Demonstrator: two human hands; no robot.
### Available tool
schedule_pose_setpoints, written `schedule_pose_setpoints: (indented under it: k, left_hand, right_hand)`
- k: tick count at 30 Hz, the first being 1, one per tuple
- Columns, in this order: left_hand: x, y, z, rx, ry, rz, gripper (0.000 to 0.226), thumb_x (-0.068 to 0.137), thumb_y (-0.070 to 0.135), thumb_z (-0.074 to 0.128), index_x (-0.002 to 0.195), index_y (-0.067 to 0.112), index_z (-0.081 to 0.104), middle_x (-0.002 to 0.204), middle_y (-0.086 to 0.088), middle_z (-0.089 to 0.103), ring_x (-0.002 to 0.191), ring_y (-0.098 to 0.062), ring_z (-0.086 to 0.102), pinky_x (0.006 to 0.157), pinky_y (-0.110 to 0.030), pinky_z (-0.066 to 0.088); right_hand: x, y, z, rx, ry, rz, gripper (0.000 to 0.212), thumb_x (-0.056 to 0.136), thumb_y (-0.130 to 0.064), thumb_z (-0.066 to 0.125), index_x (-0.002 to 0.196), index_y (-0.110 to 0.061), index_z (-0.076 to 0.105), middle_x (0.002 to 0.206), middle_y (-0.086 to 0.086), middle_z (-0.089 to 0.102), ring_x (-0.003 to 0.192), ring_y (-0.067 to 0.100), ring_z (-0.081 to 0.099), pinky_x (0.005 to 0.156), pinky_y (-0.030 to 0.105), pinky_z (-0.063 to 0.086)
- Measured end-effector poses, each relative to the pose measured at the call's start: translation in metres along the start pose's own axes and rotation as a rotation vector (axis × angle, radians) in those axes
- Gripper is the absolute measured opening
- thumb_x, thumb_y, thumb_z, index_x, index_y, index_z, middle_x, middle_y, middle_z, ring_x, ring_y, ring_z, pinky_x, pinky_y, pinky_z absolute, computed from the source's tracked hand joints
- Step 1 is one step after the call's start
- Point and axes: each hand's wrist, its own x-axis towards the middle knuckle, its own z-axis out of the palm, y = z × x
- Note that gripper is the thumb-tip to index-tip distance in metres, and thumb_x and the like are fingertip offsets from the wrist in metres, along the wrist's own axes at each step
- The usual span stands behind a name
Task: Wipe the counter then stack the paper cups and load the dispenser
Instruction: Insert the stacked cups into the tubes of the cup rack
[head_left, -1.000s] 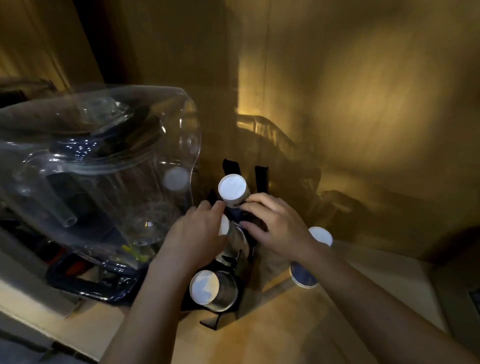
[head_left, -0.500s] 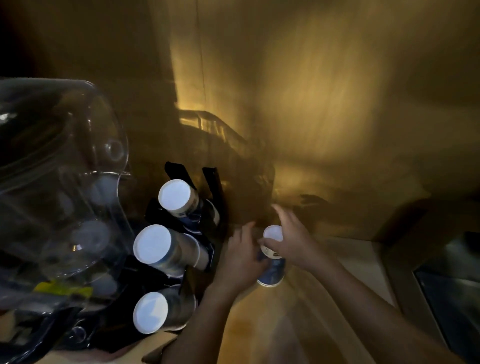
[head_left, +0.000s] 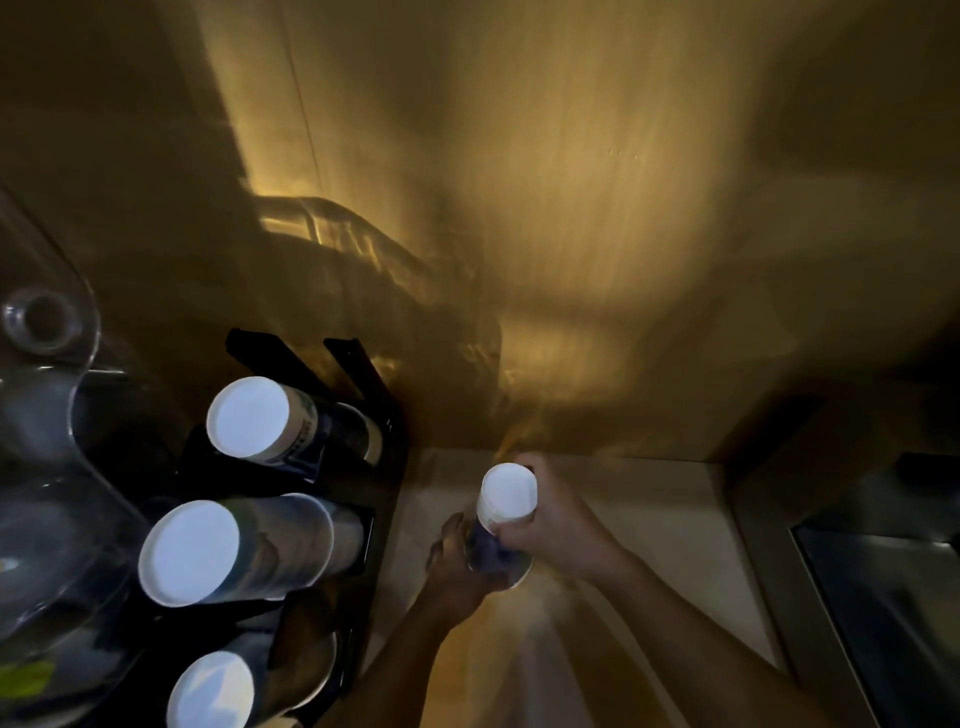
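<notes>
A black cup dispenser rack (head_left: 382, 415) stands at the left on the pale counter (head_left: 649, 499). It holds three cup stacks lying tilted with white bottoms toward me: top (head_left: 249, 415), middle (head_left: 189, 551), bottom (head_left: 210, 691). To its right, an upside-down stack of paper cups (head_left: 506, 499), blue-sided with a white base on top, rests over the counter. My left hand (head_left: 457, 566) grips its lower part and my right hand (head_left: 561, 525) wraps its upper part.
A large clear plastic water jug (head_left: 47, 441) fills the left edge. A wooden wall panel (head_left: 571, 208) rises behind the counter. A dark steel sink (head_left: 893, 597) lies at the right.
The view has swung right and closer. Both hands left the dispenser rack and now hold the upside-down cup stack on the counter, which sits slightly taller in my grip.
</notes>
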Motion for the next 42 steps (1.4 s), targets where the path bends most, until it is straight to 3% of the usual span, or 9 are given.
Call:
schedule_pose_setpoints:
  k: [5, 12, 15, 17, 19, 24, 27, 36, 42]
  left_hand:
    - [0.002, -0.011, 0.007, -0.163, 0.075, 0.037, 0.083, 0.057, 0.002, 0.085, 0.127, 0.011, 0.041, 0.130, -0.015, 0.052, 0.119, -0.036, 0.051, 0.097, -0.055, 0.047]
    - [-0.011, 0.000, 0.000, -0.215, 0.030, 0.047, 0.091, 0.057, 0.015, 0.085, 0.134, 0.023, 0.037, 0.134, -0.005, 0.048, 0.117, -0.025, 0.052, 0.099, -0.045, 0.050]
    - [-0.020, 0.013, -0.006, -0.255, 0.073, 0.114, 0.087, 0.060, 0.014, 0.085, 0.132, 0.027, 0.037, 0.129, 0.002, 0.052, 0.113, -0.017, 0.055, 0.093, -0.034, 0.053]
    - [-0.028, 0.024, -0.015, -0.295, 0.096, 0.173, 0.081, 0.061, 0.013, 0.085, 0.126, 0.033, 0.039, 0.119, 0.014, 0.055, 0.104, -0.005, 0.057, 0.075, -0.012, 0.052]
    - [-0.035, 0.034, -0.026, -0.311, 0.108, 0.230, 0.077, 0.062, 0.008, 0.084, 0.120, 0.034, 0.042, 0.113, 0.022, 0.055, 0.101, 0.003, 0.059, 0.068, -0.003, 0.047]
    - [-0.059, 0.061, -0.052, -0.353, 0.186, 0.324, 0.086, 0.062, 0.011, 0.084, 0.135, 0.019, 0.037, 0.134, -0.001, 0.051, 0.121, -0.014, 0.051, 0.103, -0.040, 0.046]
    - [-0.075, 0.078, -0.068, -0.316, 0.251, 0.385, 0.089, 0.062, 0.021, 0.084, 0.136, 0.023, 0.035, 0.138, 0.001, 0.045, 0.125, -0.014, 0.045, 0.106, -0.039, 0.043]
    - [-0.131, 0.118, -0.134, -0.190, 0.431, 0.504, 0.077, 0.064, 0.036, 0.082, 0.127, 0.032, 0.039, 0.125, 0.013, 0.052, 0.114, -0.006, 0.052, 0.095, -0.029, 0.049]
    - [-0.153, 0.126, -0.186, -0.102, 0.587, 0.527, 0.082, 0.060, 0.039, 0.081, 0.129, 0.032, 0.038, 0.131, 0.004, 0.052, 0.119, -0.014, 0.052, 0.102, -0.044, 0.046]
  right_hand:
    - [-0.007, 0.002, 0.002, 0.118, 0.059, -0.018, 0.063, 0.049, -0.041, 0.075, 0.099, -0.044, 0.037, 0.103, -0.015, 0.050, 0.094, 0.008, 0.052, 0.070, 0.021, 0.047]
    - [-0.015, -0.006, -0.004, 0.131, 0.071, -0.084, 0.065, 0.054, -0.048, 0.074, 0.106, -0.048, 0.036, 0.109, -0.021, 0.050, 0.101, 0.005, 0.051, 0.076, 0.026, 0.052]
    - [-0.017, -0.022, -0.006, 0.113, 0.110, -0.164, 0.069, 0.053, -0.056, 0.071, 0.109, -0.054, 0.030, 0.113, -0.021, 0.048, 0.104, 0.005, 0.051, 0.076, 0.024, 0.052]
    - [-0.019, -0.036, -0.010, 0.103, 0.140, -0.238, 0.068, 0.054, -0.058, 0.071, 0.108, -0.058, 0.028, 0.113, -0.022, 0.048, 0.105, 0.004, 0.051, 0.077, 0.022, 0.050]
    - [-0.023, -0.052, -0.014, 0.086, 0.179, -0.322, 0.066, 0.057, -0.057, 0.072, 0.108, -0.059, 0.030, 0.112, -0.027, 0.047, 0.105, -0.002, 0.049, 0.078, 0.016, 0.048]
    - [-0.038, -0.091, -0.025, 0.082, 0.225, -0.519, 0.066, 0.064, -0.047, 0.073, 0.114, -0.056, 0.031, 0.115, -0.025, 0.048, 0.107, -0.011, 0.043, 0.081, 0.003, 0.039]
    - [-0.047, -0.114, -0.031, 0.087, 0.226, -0.603, 0.071, 0.065, -0.047, 0.071, 0.124, -0.044, 0.031, 0.120, -0.020, 0.046, 0.113, -0.004, 0.042, 0.089, 0.013, 0.042]
    - [-0.068, -0.200, -0.043, 0.088, 0.279, -0.918, 0.067, 0.071, -0.039, 0.070, 0.127, -0.029, 0.033, 0.114, -0.022, 0.043, 0.108, -0.002, 0.044, 0.086, 0.012, 0.043]
    - [-0.066, -0.249, -0.036, 0.115, 0.258, -1.026, 0.070, 0.072, -0.035, 0.071, 0.129, -0.019, 0.035, 0.119, -0.011, 0.043, 0.110, 0.003, 0.043, 0.089, 0.014, 0.043]
